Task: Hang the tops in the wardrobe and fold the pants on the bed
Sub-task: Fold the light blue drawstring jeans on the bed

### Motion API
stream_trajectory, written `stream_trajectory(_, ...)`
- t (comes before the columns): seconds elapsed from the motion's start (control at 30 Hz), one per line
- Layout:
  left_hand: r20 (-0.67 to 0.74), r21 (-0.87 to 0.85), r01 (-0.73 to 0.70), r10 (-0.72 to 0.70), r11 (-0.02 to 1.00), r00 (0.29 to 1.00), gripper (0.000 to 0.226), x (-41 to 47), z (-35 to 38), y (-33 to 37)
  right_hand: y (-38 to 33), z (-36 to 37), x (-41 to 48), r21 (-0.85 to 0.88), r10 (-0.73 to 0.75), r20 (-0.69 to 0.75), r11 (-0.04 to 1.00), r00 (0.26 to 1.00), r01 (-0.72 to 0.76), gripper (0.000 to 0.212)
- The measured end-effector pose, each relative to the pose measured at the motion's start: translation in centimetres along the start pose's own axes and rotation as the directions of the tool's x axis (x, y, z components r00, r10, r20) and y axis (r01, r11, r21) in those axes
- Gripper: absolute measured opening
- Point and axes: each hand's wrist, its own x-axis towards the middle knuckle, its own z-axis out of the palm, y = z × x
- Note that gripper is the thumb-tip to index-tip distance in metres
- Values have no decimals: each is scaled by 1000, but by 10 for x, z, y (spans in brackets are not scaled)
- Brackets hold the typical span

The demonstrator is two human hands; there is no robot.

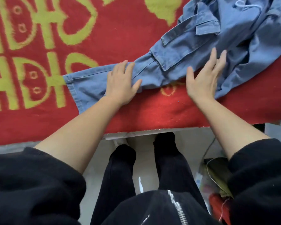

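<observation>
Blue denim cargo pants (201,39) lie across the bed, one leg stretched toward the left with its hem near the middle, the waist and drawstring bunched at the top right. My left hand (122,83) rests flat on the lower leg, fingers slightly curled over the fabric, thumb at the near edge. My right hand (204,77) lies with fingers spread by the cargo pocket, palm partly on the red cover at the leg's near edge. Neither hand visibly grips the cloth.
A red bed cover (152,109) with yellow-green patterns spans the bed, its near edge just in front of my legs. On the floor at the lower right lie a cable and a heap of small items (217,181).
</observation>
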Motion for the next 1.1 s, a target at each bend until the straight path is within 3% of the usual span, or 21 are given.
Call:
stream_trajectory(0.1,189,75,10,-24,997,982,88,19,11,40,10,-29,46,65,53,-156,997,986,-44,89)
stream_trajectory(0.2,176,164,14,-43,986,983,80,25,14,55,17,-53,89,-24,24,-195,999,981,-29,97)
stream_trajectory(0.23,168,163,24,-52,986,984,76,25,14,57,21,-58,104,-112,1,-162,993,987,-20,94)
stream_trajectory(0.3,148,160,46,-71,986,986,72,22,14,58,30,-63,126,-294,-41,-20,955,999,33,66)
stream_trajectory(0.4,88,178,63,-79,982,993,66,21,11,60,41,-47,128,-264,-99,157,954,983,139,33)
stream_trajectory(0.5,23,232,49,-56,971,998,52,32,4,55,53,-28,85,-133,-198,176,966,964,223,24)
stream_trajectory(0.6,-36,376,44,-33,925,999,23,50,-9,42,66,-22,44,-112,-262,338,942,904,315,22)
stream_trajectory(0.7,14,484,186,-220,855,975,23,70,-26,35,60,-21,15,-87,-247,514,938,822,336,26)
stream_trajectory(0.8,-38,242,399,-402,885,915,34,93,-42,60,55,-11,-8,30,-257,676,946,690,323,33)
stream_trajectory(0.9,-89,-76,360,-366,930,926,48,114,-44,111,63,-13,-8,134,-255,745,963,616,235,35)
stream_trajectory(0.93,-8,-196,345,-353,918,935,56,120,-41,128,67,-18,-1,140,-253,728,965,638,222,32)
stream_trajectory(1.0,199,-386,365,-310,847,930,63,123,-29,156,71,-32,17,99,-235,586,971,775,219,25)
stream_trajectory(1.07,262,-403,353,-263,845,929,51,118,-11,170,73,-46,41,110,-209,273,976,939,186,23)
stream_trajectory(1.1,243,-368,333,-257,868,936,45,114,-3,172,72,-53,53,134,-190,111,975,975,175,26)
